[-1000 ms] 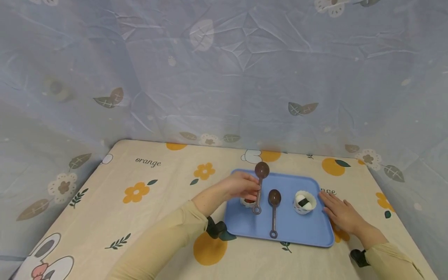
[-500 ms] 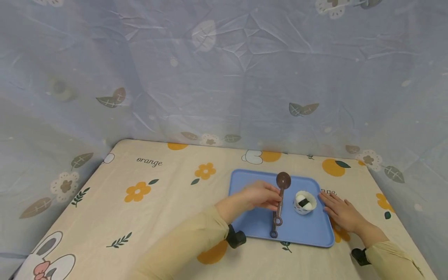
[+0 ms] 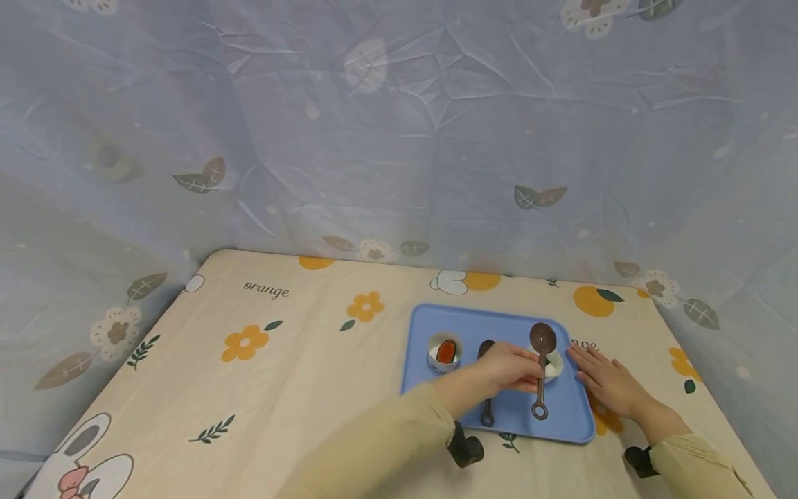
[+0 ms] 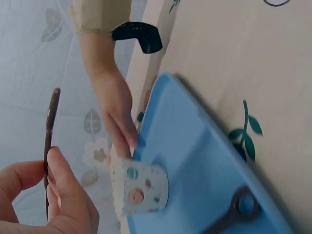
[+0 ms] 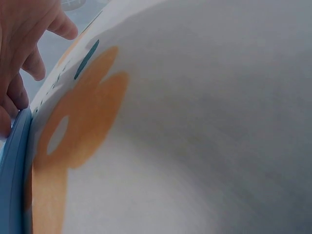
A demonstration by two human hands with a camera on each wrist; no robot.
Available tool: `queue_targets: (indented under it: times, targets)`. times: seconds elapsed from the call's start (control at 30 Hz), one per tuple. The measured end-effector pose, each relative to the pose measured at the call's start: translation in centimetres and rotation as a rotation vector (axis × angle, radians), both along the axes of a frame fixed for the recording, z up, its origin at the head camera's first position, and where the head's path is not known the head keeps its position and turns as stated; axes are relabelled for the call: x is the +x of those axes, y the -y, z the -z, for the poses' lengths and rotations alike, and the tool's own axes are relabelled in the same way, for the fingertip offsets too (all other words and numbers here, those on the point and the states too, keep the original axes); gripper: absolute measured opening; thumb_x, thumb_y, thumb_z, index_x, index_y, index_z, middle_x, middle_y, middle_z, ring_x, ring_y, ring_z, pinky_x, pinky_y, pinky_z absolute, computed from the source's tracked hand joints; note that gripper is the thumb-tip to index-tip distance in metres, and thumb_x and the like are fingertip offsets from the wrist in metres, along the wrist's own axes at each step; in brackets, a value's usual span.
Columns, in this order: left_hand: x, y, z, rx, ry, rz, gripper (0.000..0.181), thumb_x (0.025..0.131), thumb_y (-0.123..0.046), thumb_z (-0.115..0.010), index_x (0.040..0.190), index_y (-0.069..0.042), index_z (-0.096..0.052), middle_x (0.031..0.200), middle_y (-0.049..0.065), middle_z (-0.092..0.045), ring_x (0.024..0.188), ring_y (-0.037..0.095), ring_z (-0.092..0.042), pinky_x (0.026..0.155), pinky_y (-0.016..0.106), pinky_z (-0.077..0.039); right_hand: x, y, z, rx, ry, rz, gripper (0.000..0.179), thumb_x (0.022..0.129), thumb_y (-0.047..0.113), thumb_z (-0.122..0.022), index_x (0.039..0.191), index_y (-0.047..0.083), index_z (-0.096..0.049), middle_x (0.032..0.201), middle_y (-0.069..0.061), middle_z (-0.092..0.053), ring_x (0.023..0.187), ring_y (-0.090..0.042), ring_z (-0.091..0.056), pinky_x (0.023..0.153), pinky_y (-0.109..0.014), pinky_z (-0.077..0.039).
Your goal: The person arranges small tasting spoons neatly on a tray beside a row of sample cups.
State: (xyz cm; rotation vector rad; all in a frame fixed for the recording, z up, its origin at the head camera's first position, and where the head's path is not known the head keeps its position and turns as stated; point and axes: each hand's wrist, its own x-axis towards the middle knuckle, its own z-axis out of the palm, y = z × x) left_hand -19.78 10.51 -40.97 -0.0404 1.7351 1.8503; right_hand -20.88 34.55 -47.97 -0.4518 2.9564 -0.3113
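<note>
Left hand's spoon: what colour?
Brown; the spoon in the left hand shows best in the head view.

A brown spoon was pinched by the left hand, its round bowl turned away from the person and its ring-ended handle pointed back. It was held raised over a blue rectangular tray, whose right edge was touched by the fingers of the right hand. Behind the spoon, a patterned white cup was partly hidden in the head view. A matching spoon, laid on the tray, was partly covered by the left forearm and hand.
</note>
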Motion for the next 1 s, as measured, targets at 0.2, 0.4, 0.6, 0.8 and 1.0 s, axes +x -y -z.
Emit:
queue_targets:
  times: [0.2, 0.4, 0.6, 0.8, 1.0]
  targets:
    - [0.8, -2.1, 0.3, 0.004, -0.005, -0.061, 0.015, 0.079, 0.006, -0.061, 0.093, 0.003, -0.066, 0.069, 0.01, -0.064, 0.053, 0.008, -0.055, 0.067, 0.03, -0.06, 0.0, -0.2, 0.1, -0.013, -0.012, -0.01, 0.052, 0.098, 0.031, -0.042, 0.14, 0.002, -0.036, 0.146, -0.022, -0.034, 0.132, -0.049, -0.028, 0.099, -0.074, -0.022]
    - [1.7, -4.1, 0.8, 0.003, -0.004, -0.117, 0.013, 0.076, 0.008, -0.061, 0.086, 0.001, -0.067, 0.067, 0.011, -0.065, 0.049, 0.008, -0.054, 0.063, 0.029, -0.06, 0.1, -0.3, 0.1, -0.044, -0.036, -0.024, 0.046, 0.097, 0.027, -0.046, 0.135, 0.001, -0.044, 0.142, -0.025, -0.039, 0.131, -0.05, -0.029, 0.097, -0.075, -0.023]
    - [2.0, -5.5, 1.8, -0.001, -0.001, -0.151, 0.012, 0.076, 0.007, -0.06, 0.083, -0.001, -0.065, 0.063, 0.004, -0.06, 0.049, 0.006, -0.052, 0.061, 0.026, -0.059, 0.2, -0.2, 0.2, -0.052, -0.041, -0.019, 0.045, 0.096, 0.025, -0.047, 0.132, -0.003, -0.047, 0.139, -0.027, -0.041, 0.13, -0.05, -0.031, 0.097, -0.074, -0.026]
    - [2.1, -6.3, 2.4, 0.007, 0.008, -0.182, 0.012, 0.077, 0.007, -0.061, 0.085, 0.0, -0.065, 0.067, 0.005, -0.061, 0.056, 0.01, -0.06, 0.064, 0.029, -0.06, 0.3, -0.2, 0.3, -0.058, -0.055, -0.02, 0.043, 0.095, 0.023, -0.048, 0.128, -0.005, -0.05, 0.137, -0.028, -0.044, 0.129, -0.05, -0.033, 0.095, -0.073, -0.028]
    - [2.3, -6.8, 2.6, 0.025, 0.004, -0.188, 0.012, 0.077, 0.009, -0.06, 0.087, 0.003, -0.064, 0.069, 0.004, -0.059, 0.066, 0.016, -0.065, 0.067, 0.031, -0.06, 0.2, -0.4, 0.3, -0.053, -0.055, -0.018, 0.042, 0.095, 0.02, -0.049, 0.128, -0.005, -0.049, 0.136, -0.029, -0.044, 0.128, -0.049, -0.033, 0.095, -0.073, -0.029]
